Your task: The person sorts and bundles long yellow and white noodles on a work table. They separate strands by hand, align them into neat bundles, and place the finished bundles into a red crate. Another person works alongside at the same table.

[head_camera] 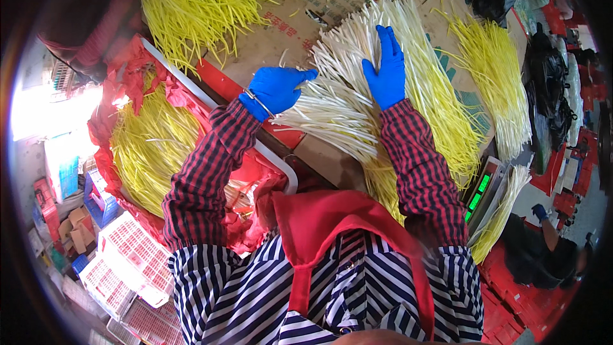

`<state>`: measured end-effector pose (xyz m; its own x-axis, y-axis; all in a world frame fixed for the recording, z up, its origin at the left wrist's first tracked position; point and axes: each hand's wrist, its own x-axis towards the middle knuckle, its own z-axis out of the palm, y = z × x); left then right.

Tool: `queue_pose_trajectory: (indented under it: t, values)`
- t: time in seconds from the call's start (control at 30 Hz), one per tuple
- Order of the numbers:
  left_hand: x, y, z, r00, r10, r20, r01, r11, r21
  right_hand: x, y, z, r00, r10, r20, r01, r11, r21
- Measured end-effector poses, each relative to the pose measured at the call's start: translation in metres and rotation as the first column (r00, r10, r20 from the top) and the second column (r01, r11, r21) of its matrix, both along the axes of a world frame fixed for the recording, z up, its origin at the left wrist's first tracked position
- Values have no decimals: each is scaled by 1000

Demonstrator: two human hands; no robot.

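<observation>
Long stalks of yellow garlic chives [352, 57], white at one end and yellow at the other, lie in a large heap on cardboard [287, 52]. My left hand [280, 88], in a blue glove with a metal bracelet at the wrist, is at the left edge of the heap, its fingers bent in by the white ends; whether they grip a stalk cannot be told. My right hand [390, 69], gloved in blue too, rests palm down on the white part of the heap, its fingers stretched and the thumb spread. Nothing shows in its grasp.
More yellow chives [215, 5] lie at the upper left, with another bundle [498, 81] at the right. A scale with a green display [479, 196] holds some stalks. A red-lined container of chives [148, 148] stands at left. Black plastic bags [550, 72] and another person [541, 249] are at right.
</observation>
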<state>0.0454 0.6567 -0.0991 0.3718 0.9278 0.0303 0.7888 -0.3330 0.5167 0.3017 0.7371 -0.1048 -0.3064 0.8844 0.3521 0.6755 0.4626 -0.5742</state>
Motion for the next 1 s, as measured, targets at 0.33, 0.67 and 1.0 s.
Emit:
queue_pose_trajectory:
  t: [0.33,0.67,1.0]
  values:
    - [29,59,16,807,329,491,-241,941,-236,2,-2,3,987,21,-158,-32,997,-64]
    - [62,80,-13,961,107,254,-127,990,64,7,0,-2,973,7,-232,-37,992,-123]
    - [28,61,20,641,437,630,-5,824,-567,11,4,0,903,4,-429,-127,957,-260]
